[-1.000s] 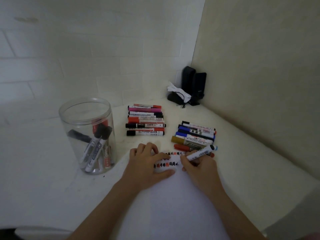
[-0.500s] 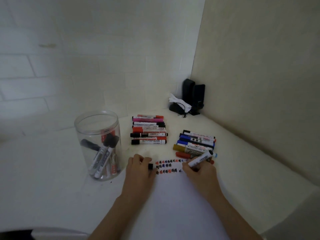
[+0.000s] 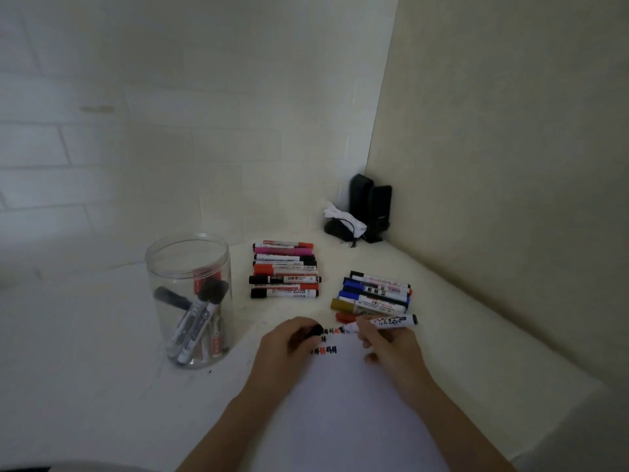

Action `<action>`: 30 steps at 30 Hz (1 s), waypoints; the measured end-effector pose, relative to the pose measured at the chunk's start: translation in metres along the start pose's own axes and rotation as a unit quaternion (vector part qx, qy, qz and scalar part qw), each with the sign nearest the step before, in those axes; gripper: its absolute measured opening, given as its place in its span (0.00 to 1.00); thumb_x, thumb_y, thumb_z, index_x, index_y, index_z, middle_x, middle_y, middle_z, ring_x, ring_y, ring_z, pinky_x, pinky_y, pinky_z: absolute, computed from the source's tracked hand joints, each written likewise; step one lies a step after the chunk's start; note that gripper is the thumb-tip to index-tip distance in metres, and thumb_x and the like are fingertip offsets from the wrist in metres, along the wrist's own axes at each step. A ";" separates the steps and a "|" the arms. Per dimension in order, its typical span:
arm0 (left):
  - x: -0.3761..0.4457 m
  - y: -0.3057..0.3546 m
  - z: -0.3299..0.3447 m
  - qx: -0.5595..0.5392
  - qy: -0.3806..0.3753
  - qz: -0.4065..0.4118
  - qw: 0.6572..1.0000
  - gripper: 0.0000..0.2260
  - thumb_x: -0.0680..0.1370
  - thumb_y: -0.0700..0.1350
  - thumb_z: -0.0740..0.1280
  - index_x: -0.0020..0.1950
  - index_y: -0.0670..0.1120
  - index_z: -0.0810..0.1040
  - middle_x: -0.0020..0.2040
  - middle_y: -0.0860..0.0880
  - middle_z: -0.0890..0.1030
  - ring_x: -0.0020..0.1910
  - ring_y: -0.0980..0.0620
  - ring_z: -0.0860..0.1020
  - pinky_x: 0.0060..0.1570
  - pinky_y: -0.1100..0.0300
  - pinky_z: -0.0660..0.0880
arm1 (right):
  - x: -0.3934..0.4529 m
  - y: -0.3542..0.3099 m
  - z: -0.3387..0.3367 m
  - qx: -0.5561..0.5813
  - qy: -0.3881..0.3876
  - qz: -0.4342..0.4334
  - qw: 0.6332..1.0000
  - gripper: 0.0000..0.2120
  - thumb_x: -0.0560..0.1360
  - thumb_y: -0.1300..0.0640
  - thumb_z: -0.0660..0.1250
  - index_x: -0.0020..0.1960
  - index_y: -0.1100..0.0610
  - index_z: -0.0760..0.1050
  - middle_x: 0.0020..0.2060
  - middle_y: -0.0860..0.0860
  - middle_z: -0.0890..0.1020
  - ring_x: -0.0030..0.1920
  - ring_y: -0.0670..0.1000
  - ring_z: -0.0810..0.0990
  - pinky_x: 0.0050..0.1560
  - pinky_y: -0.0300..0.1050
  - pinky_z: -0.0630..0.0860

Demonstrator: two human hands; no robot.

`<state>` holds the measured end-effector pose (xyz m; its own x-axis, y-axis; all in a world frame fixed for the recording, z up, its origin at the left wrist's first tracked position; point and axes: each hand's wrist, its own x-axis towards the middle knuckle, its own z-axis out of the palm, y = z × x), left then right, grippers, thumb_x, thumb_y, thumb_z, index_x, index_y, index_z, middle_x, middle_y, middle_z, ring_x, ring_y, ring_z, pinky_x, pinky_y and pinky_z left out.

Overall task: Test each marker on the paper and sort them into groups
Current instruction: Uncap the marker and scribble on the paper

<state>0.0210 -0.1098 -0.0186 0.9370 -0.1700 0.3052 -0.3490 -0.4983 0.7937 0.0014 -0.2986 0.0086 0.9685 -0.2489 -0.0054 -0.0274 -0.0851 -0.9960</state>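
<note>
Your right hand [image 3: 394,345] is pinching the white-barrelled marker [image 3: 391,322] near its front end, barrel lying almost flat and pointing left, tip apparently just at the top row of test marks [image 3: 332,331] on the paper [image 3: 340,403]; whether the nib touches can't be told. Your left hand [image 3: 289,345] is curled round what looks like the black cap [image 3: 311,332], just left of the tip, with the hand resting on the sheet. Likely step: recapping after the test, or one last stroke. If recapping, bring cap and nib together in line and push until it seats, keeping the nib off your fingers. Keep the left hand's weight on the paper so it doesn't slide. Just behind the grip sits the right group [image 3: 374,294], blue and black caps plus a gold one; further left behind it, the left group [image 3: 286,272], red, pink and black. Pick the pile by how the mark came out, and lay the marker parallel with the rest. Well left of the grip, the clear jar [image 3: 190,301] holds the untested markers.
</note>
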 end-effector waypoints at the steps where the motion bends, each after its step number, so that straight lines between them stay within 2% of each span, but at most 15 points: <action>1: 0.000 -0.002 -0.001 -0.006 0.007 -0.004 1.000 0.08 0.78 0.45 0.68 0.56 0.53 0.79 0.51 0.60 0.80 0.50 0.67 0.75 0.51 0.79 0.67 | -0.001 0.000 0.001 0.020 -0.005 0.010 1.000 0.09 0.76 0.54 0.70 0.52 0.58 0.81 0.37 0.52 0.84 0.34 0.45 0.79 0.31 0.38 0.75; 7: -0.001 -0.009 -0.002 -0.021 0.023 0.010 0.999 0.09 0.77 0.45 0.69 0.56 0.53 0.80 0.51 0.59 0.81 0.50 0.66 0.76 0.51 0.77 0.68 | -0.013 -0.007 0.015 0.066 -0.028 0.021 0.997 0.08 0.78 0.55 0.67 0.53 0.58 0.81 0.36 0.53 0.83 0.35 0.47 0.76 0.30 0.39 0.72; 12: -0.002 -0.007 -0.002 -0.025 0.027 0.029 0.999 0.10 0.76 0.43 0.69 0.56 0.52 0.80 0.49 0.58 0.80 0.48 0.64 0.75 0.49 0.78 0.67 | -0.014 -0.012 0.022 0.032 -0.035 0.008 0.999 0.08 0.77 0.54 0.68 0.51 0.58 0.81 0.36 0.52 0.84 0.34 0.46 0.76 0.30 0.37 0.71; 18: -0.001 -0.010 -0.002 -0.039 0.013 0.070 0.997 0.11 0.75 0.42 0.70 0.56 0.53 0.81 0.47 0.55 0.80 0.46 0.57 0.77 0.49 0.67 0.73 | -0.010 -0.013 0.024 -0.004 -0.033 0.001 0.999 0.08 0.75 0.54 0.71 0.49 0.57 0.83 0.33 0.51 0.83 0.35 0.46 0.77 0.31 0.37 0.72; 24: -0.001 -0.010 -0.007 -0.097 0.019 0.038 0.994 0.09 0.74 0.42 0.72 0.53 0.50 0.83 0.42 0.58 0.80 0.41 0.61 0.76 0.45 0.71 0.71 | -0.011 -0.008 0.031 0.057 -0.064 0.029 0.996 0.08 0.74 0.56 0.72 0.47 0.60 0.82 0.36 0.55 0.83 0.37 0.48 0.78 0.36 0.40 0.74; 27: -0.002 -0.009 -0.006 -0.091 0.026 0.048 0.994 0.07 0.74 0.42 0.72 0.51 0.49 0.83 0.41 0.56 0.81 0.41 0.59 0.76 0.43 0.70 0.72 | -0.009 -0.007 0.035 0.086 -0.071 0.057 0.992 0.11 0.74 0.57 0.72 0.53 0.61 0.80 0.35 0.55 0.81 0.35 0.48 0.76 0.33 0.39 0.72; 30: -0.002 -0.012 -0.004 -0.080 0.034 0.061 0.994 0.08 0.73 0.43 0.73 0.51 0.47 0.84 0.41 0.53 0.81 0.40 0.57 0.76 0.43 0.70 0.72 | -0.011 -0.004 0.036 0.102 -0.079 0.080 0.988 0.12 0.74 0.56 0.72 0.56 0.59 0.79 0.35 0.55 0.80 0.35 0.48 0.75 0.35 0.40 0.73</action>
<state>0.0234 -0.0999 -0.0266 0.8857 -0.1608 0.4355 -0.4640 -0.3342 0.8204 -0.0003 -0.2607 0.0094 0.9827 -0.0891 -0.1622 -0.1485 0.1433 -0.9785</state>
